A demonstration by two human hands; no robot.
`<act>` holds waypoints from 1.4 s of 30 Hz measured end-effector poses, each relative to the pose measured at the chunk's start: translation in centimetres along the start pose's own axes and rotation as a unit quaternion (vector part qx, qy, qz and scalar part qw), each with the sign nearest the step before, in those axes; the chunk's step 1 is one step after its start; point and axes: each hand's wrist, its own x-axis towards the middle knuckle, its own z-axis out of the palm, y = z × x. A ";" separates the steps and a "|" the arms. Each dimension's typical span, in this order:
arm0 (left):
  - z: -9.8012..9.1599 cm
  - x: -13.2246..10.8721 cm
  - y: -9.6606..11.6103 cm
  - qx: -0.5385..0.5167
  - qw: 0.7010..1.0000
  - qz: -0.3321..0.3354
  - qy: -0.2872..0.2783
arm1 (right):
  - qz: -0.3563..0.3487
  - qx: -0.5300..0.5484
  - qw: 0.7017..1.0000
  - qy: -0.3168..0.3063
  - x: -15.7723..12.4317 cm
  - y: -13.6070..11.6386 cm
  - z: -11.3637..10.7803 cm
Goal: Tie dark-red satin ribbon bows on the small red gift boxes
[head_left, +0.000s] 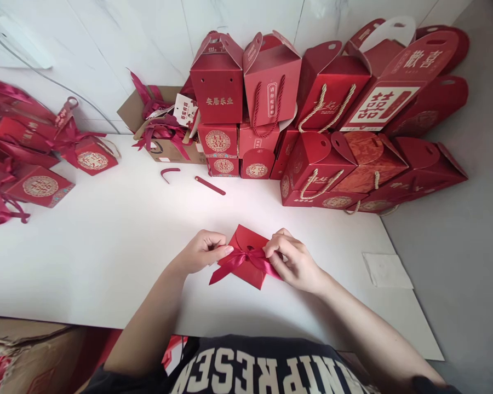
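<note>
A small red gift box sits on the white table in front of me, seen from above. Across its top lies a bow of dark pink ribbon, its knot near the middle and one tail hanging to the lower left. My left hand pinches the ribbon at the bow's left side, thumb and finger closed. On the right side, my right hand is closed on the ribbon too, with part of it hidden under the fingers.
Several red gift boxes with handles are stacked along the back. A cardboard box of ribbons stands beside them. Ribboned boxes fill the left. Two thin red strips lie ahead, and a white tissue is at right.
</note>
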 end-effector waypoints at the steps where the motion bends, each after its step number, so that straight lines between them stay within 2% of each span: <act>1: 0.0 0.0 -0.1 -0.007 1.000 0.002 -0.004 | 0.002 0.009 1.000 0.002 -0.1 0.1 0.0; 11: 0.1 0.3 -1.2 -0.047 0.998 0.045 -0.027 | 0.037 0.061 0.997 0.018 -0.4 0.0 -0.1; 15: 0.1 0.3 -1.6 -0.058 0.996 0.061 -0.033 | 0.033 0.038 0.999 0.019 -0.5 0.3 0.0; 19: -0.1 0.4 -1.3 -0.042 0.997 0.038 -0.043 | 0.019 -0.003 1.000 0.017 -0.4 0.6 0.1; 22: -0.2 0.5 -0.8 -0.003 0.999 0.016 -0.052 | 0.088 -0.018 0.996 0.017 0.0 0.3 -0.4; 26: -0.5 0.4 -0.4 -0.011 0.999 0.050 0.015 | 0.236 0.004 0.971 0.018 0.4 -0.9 -2.1; 29: -0.8 0.1 -0.3 -0.030 0.996 0.078 0.031 | 0.291 0.005 0.957 0.004 0.0 -1.6 -3.0; 32: -1.0 0.0 -0.3 -0.014 0.996 0.084 0.017 | 0.304 0.016 0.951 -0.059 -0.9 -1.7 -3.0; 34: -1.0 0.1 -0.3 -0.006 0.997 0.078 0.010 | 0.302 0.061 0.948 -0.080 -1.5 -1.5 -2.6; 38: -0.7 0.1 -0.2 -0.004 0.998 0.065 -0.004 | 0.289 0.157 0.942 -0.065 -2.1 -1.0 -2.0; 42: -0.5 -0.1 0.2 -0.011 0.998 0.059 -0.009 | 0.281 0.152 0.946 -0.051 -2.3 -0.7 -1.8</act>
